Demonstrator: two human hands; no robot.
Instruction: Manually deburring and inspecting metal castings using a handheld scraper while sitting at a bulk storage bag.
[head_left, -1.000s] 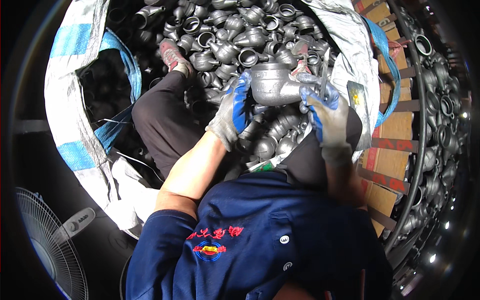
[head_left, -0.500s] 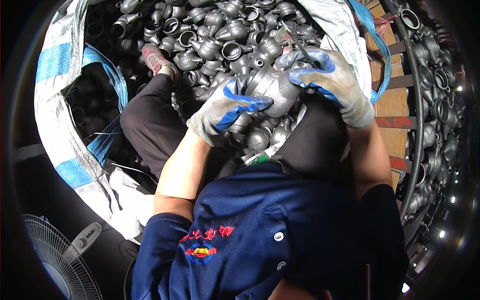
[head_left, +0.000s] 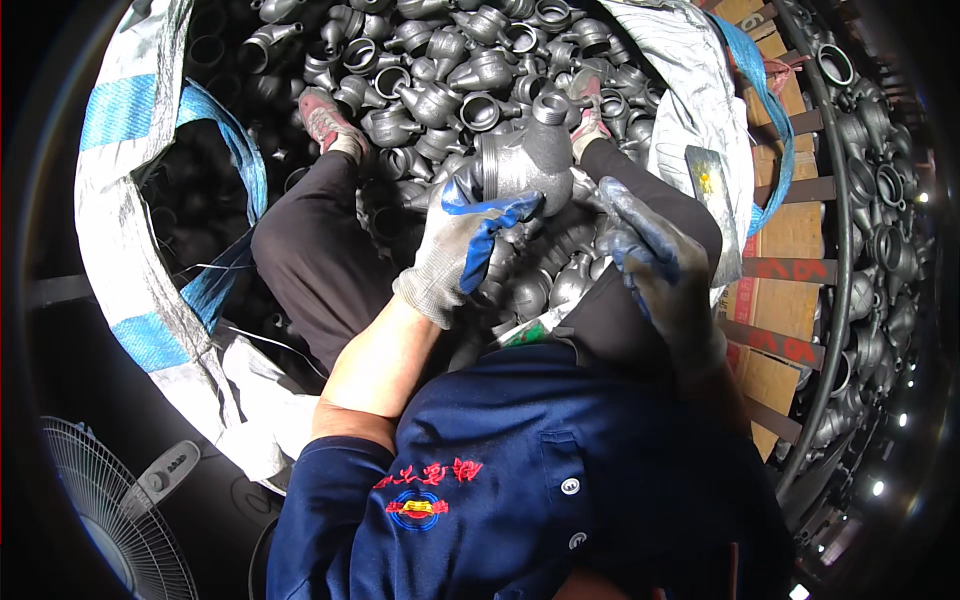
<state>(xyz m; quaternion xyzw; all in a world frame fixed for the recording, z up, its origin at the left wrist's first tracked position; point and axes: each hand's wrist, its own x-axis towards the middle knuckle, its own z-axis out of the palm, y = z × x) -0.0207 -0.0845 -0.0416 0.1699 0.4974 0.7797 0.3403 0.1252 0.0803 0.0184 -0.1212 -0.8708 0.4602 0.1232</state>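
Note:
My left hand (head_left: 465,235), in a grey glove with blue coating, is closed around a grey cast-metal pipe fitting (head_left: 525,165). The fitting has a wide ribbed or threaded end toward the left and a narrow neck pointing up. To the right of it, my gloved right hand (head_left: 655,255) is apart from the fitting, over my right thigh. Its fingers are stretched out and partly in shadow, with nothing visible in them. Below and beyond both hands lie many similar grey fittings (head_left: 430,100), heaped in a large white bag (head_left: 120,200).
Blue straps (head_left: 225,140) hang on the bag's sides. My legs reach into it, with pink shoes (head_left: 330,120) among the fittings. Cardboard (head_left: 785,230) behind dark slats and a curved bar (head_left: 840,200) stand at right, with more fittings beyond. A fan (head_left: 110,520) is at lower left.
My right hand has let go of the fitting and drawn back down toward me. The fitting stays in my left hand, its neck now turned upward. A dark thin item near my right hand no longer shows.

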